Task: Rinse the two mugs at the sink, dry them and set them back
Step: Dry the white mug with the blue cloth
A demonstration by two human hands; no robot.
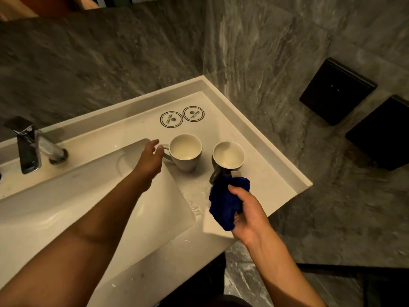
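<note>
Two white mugs stand upright on the white counter, to the right of the sink basin. My left hand reaches across the basin, and its fingers close around the handle of the left mug. My right hand grips a bunched dark blue cloth. The cloth's top touches the handle of the right mug, which points toward me. Both mugs look empty inside.
Two round printed coasters lie behind the mugs near the counter's back rim. A chrome faucet stands at the left. Water drops speckle the counter's front. Grey stone walls enclose the corner, with two black boxes on the right wall.
</note>
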